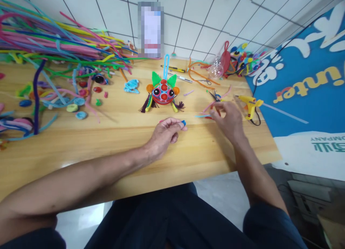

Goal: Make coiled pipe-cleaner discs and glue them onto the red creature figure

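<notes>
My left hand [167, 134] is closed, pinching a small blue piece [183, 123] between thumb and fingertips; it looks like a bit of coiled pipe cleaner. My right hand [229, 121] hovers over the table's right side, thumb and forefinger apart. Just beyond its fingertips lie small scissors [215, 96], and a light blue pipe cleaner piece [202, 116] is beside them. Upright in front of my hands is a colourful animal-head ornament [163, 92] with green ears, black eyes, red dots, dark tassels and a blue loop [166, 67] on top.
A yellow glue gun [250, 105] rests at the right edge. Pipe cleaners [61, 44] heap at the back left, with coiled pieces [81, 115] before them. Behind the ornament are a yellow cutter [176, 69], a pen [180, 77] and a blurred phone-like screen [151, 29]. A clear ball [216, 71] sits back right.
</notes>
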`<state>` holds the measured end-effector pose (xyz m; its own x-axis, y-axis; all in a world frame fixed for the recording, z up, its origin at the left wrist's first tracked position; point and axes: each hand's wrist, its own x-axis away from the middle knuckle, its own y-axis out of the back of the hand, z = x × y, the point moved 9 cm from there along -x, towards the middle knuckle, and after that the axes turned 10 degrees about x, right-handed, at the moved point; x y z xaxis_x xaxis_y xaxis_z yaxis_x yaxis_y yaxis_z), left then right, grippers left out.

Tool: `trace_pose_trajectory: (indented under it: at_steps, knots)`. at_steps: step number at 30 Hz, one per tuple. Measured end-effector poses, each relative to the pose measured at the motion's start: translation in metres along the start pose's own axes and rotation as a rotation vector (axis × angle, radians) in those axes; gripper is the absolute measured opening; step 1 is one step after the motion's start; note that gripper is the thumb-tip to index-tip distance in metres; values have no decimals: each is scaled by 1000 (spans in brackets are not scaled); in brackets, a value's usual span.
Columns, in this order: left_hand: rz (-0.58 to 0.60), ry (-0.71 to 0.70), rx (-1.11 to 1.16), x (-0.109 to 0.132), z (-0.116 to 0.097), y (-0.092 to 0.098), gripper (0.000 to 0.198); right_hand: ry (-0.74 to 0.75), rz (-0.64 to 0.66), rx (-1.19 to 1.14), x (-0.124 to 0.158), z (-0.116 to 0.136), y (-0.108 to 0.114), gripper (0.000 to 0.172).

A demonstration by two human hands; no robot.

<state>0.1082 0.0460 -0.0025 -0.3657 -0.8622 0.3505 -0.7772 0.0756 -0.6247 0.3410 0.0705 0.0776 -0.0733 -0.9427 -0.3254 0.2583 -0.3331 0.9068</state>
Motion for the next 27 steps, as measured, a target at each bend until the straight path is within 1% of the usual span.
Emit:
trace_pose_trajectory:
  at_steps: [2, 3, 5, 6, 8, 10, 12, 14, 16, 18, 20, 22, 25, 27]
  knots:
    - [1, -25, 9, 1, -3, -1, 20, 33, 153, -321, 23, 40, -17, 25]
    - [0, -37, 10, 2, -4, -1, 22, 27, 207, -422, 32, 56, -24, 22]
    - [-3, -46, -1, 2, -4, -1, 24, 10, 275, -562, 42, 78, -36, 16]
    - [-2, -40, -16, 2, -3, -1, 24, 1, 291, -607, 43, 84, -39, 15]
    - [8, -23, -73, 0, -3, -2, 24, -13, 304, -657, 39, 87, -42, 15]
    - [25, -38, -154, -3, -10, -3, 24, -19, 295, -665, 32, 85, -39, 15]
    - [52, -109, -240, -5, -27, -6, 24, 4, 276, -638, 23, 86, -31, 13]
    - [91, -195, -323, -4, -48, -12, 23, 56, 250, -598, 15, 92, -20, 12]
    - [123, -223, -412, -2, -63, -18, 22, 114, 232, -563, 8, 101, -11, 10]
    - [121, -234, -450, 0, -73, -20, 19, 153, 224, -576, 3, 110, -8, 10]
    - [91, -251, -429, 1, -80, -20, 19, 165, 234, -651, 1, 116, -10, 12]
    - [59, -262, -391, 1, -82, -17, 18, 150, 256, -768, 0, 119, -18, 16]
    - [38, -260, -350, 1, -79, -13, 17, 107, 290, -918, 3, 120, -33, 24]
    - [46, -245, -329, 2, -76, -10, 17, 85, 308, -965, 7, 120, -40, 28]
